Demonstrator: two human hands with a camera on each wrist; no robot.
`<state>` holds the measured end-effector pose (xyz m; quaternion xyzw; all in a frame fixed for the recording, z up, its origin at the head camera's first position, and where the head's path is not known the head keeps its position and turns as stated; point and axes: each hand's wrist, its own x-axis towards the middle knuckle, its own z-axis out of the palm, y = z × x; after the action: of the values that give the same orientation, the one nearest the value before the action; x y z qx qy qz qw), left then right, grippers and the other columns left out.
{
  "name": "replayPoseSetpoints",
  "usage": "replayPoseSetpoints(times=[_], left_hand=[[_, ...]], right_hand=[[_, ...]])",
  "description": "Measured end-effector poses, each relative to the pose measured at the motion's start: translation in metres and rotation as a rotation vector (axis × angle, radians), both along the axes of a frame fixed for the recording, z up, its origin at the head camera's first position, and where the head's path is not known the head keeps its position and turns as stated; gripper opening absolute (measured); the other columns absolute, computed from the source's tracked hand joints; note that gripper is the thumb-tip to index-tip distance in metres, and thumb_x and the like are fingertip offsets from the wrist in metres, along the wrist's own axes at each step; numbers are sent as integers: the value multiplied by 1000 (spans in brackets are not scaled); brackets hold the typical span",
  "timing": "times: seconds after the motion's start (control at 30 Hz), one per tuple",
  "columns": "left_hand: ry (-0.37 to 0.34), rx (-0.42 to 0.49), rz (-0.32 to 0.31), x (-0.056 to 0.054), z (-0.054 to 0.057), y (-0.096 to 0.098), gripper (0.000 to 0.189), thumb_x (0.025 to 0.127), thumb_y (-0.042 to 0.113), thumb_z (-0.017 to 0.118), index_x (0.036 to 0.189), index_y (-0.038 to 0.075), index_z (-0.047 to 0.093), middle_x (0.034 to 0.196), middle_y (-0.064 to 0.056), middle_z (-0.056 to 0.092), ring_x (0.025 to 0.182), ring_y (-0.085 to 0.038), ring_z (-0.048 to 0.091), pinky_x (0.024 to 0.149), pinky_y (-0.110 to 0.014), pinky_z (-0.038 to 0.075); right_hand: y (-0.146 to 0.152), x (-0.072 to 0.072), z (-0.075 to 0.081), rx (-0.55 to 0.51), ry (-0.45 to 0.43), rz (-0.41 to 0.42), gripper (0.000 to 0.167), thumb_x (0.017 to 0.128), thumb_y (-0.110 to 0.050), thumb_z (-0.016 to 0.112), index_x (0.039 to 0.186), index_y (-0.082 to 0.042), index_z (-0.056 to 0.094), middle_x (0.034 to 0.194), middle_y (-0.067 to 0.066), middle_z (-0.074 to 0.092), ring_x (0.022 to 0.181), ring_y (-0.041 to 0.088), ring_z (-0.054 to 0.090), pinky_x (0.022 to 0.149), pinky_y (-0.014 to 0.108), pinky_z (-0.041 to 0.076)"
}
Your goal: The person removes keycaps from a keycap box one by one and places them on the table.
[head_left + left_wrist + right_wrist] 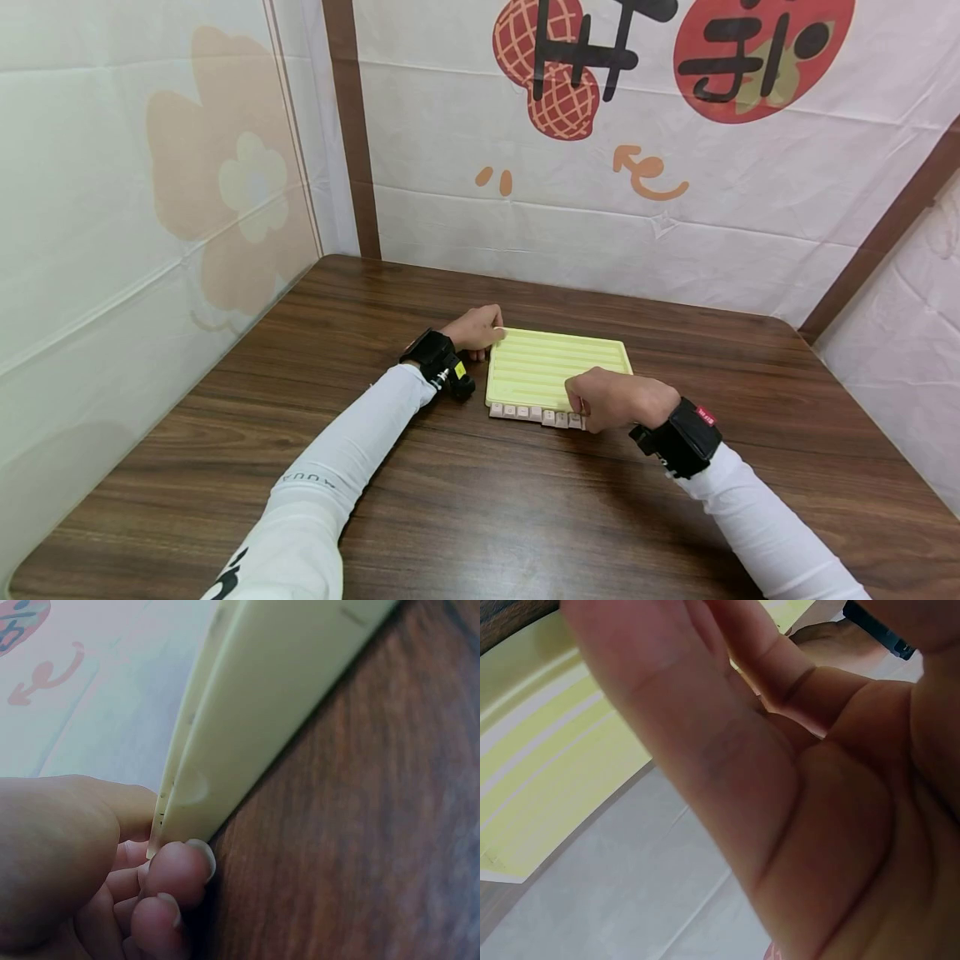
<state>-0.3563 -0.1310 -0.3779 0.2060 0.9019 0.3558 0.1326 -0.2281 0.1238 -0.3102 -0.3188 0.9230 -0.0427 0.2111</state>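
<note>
A pale yellow ridged tray (551, 360) lies on the brown wood-grain table, and its outer side wall (277, 690) fills much of the left wrist view. My left hand (476, 327) pinches its far left corner, thumb at the rim and fingertips low against the wall. Several light keycaps (522, 412) stand in a row along the tray's front edge. My right hand (617, 397), fingers curled downward, is at the right end of that row, over the tray's front edge. Its fingertips are hidden, so I cannot tell what they hold.
Dark camera bands (681, 440) sit on both wrists, below white sleeves. The wood-grain table (480, 508) extends around the tray. A printed white cloth wall (450, 225) stands behind the far edge, with another cloth (112, 250) along the left side.
</note>
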Motion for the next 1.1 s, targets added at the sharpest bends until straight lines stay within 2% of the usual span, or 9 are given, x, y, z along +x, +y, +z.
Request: replayPoseSetpoints(times=[0.33,0.57,0.63,0.73,0.83,0.93,1.1], left_hand=[[7,-6,1,-1,-1,1,15,102,23,44,101,8,46,73,-7,55,53,-18,55,47,-26,46],[-13,-14,12,-4,-2,1,14,102,23,45,100,9,46,73,-8,56,54,-19,56,48,-28,47],[-20,-16,15,-4,-2,1,14,102,24,45,100,10,46,74,-8,56,54,-19,56,48,-28,47],[-25,-18,17,-4,-1,1,15,102,24,45,100,9,46,74,-8,57,54,-20,56,48,-29,47],[-17,-23,13,-4,-1,0,15,102,24,45,100,9,46,74,-8,57,54,-19,56,48,-29,47],[-7,-30,13,-5,-1,1,14,102,24,44,100,10,46,74,-8,57,54,-19,56,48,-28,47],[2,-32,10,-1,2,0,14,102,23,44,101,9,46,74,-8,57,54,-18,56,48,-27,47]], right_hand=[[1,-1,1,-3,2,2,22,80,9,62,85,-12,55,79,-1,50,72,13,40,63,26,34],[9,-7,7,-15,47,52,11,91,-2,57,87,-13,57,81,-3,51,72,11,41,68,27,34],[10,-8,7,-31,46,60,16,91,-2,56,81,-14,54,74,-5,45,68,10,36,66,26,31],[9,-9,5,-49,24,74,33,88,3,52,64,-16,41,64,-6,28,61,11,22,60,26,23],[7,-9,3,-50,-1,80,44,85,6,49,55,-19,29,59,-6,17,59,14,11,57,28,17],[6,-9,1,-40,-6,74,47,86,6,50,53,-20,29,56,-6,17,56,13,12,55,27,17],[5,-9,-1,-19,-8,58,48,90,1,52,53,-21,31,53,-7,21,51,10,23,55,26,22]])
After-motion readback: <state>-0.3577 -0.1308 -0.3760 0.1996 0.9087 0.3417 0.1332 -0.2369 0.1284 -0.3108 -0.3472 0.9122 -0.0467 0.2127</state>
